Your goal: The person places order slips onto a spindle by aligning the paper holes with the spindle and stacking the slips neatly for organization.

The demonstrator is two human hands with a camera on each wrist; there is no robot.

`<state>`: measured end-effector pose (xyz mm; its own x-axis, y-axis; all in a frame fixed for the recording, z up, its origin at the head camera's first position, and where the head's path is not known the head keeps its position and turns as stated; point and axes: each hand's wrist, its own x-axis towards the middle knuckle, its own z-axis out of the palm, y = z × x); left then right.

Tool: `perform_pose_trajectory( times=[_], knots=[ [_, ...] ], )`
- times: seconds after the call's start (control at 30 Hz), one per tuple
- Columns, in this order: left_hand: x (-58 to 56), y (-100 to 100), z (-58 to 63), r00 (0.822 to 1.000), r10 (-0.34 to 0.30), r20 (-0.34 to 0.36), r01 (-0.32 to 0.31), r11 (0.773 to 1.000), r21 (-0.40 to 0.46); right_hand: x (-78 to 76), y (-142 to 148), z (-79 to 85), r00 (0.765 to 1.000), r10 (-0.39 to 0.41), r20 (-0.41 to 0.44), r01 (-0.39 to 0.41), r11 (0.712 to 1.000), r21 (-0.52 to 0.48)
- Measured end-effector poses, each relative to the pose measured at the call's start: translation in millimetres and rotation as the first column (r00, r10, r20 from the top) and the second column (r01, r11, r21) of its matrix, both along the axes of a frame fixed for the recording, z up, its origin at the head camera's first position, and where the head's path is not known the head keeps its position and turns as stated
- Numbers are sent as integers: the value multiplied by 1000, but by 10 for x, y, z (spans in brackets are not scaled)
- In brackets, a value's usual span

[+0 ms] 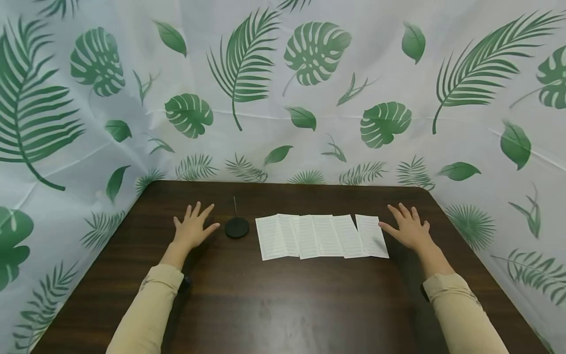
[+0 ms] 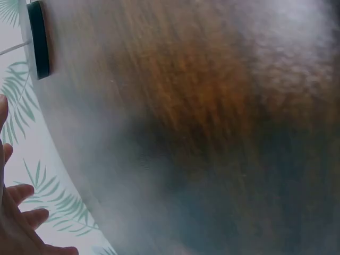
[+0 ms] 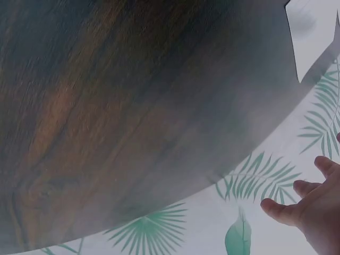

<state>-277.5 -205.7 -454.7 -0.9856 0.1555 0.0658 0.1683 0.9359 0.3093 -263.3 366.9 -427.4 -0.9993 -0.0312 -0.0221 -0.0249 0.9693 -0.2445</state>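
My left hand (image 1: 191, 230) is held over the left part of the table with its fingers spread and nothing in it. Just right of it stands a round black base with a thin upright spike (image 1: 237, 227), like a bill spike. My right hand (image 1: 409, 230), also with fingers spread, is near the right end of a row of white printed paper slips (image 1: 316, 236). Most slips overlap; the rightmost slip (image 1: 371, 236) lies closest to the right thumb. In the left wrist view the black base (image 2: 40, 40) shows at the upper left; in the right wrist view a slip's corner (image 3: 308, 32) shows.
The dark brown wooden table (image 1: 283, 305) has rounded far corners. Behind it and along both sides hangs a white curtain (image 1: 265, 73) printed with green leaves. Light reflects off the table's glossy front part.
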Motion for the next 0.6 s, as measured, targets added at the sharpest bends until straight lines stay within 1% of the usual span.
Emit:
perform_pose_trajectory(
  times=[0.13,0.23,0.4,0.5,0.6],
  knots=[
    [42,-37,-19,1000,11,-16,-11,1000,-19,-21,-1,23,1000,16,7,-16,1000,11],
    [73,-38,-27,1000,12,-18,-12,1000,-6,-17,19,17,1000,26,15,-27,999,34],
    [82,12,-53,1000,2,-24,-2,1000,8,15,84,27,999,38,-2,-38,996,75],
    [90,37,-67,1000,5,-21,-5,1000,-5,33,98,44,999,49,-7,-48,996,82],
    [100,52,-59,1000,-4,-25,4,1000,-25,56,103,52,998,56,-6,-55,994,93]
  ],
)
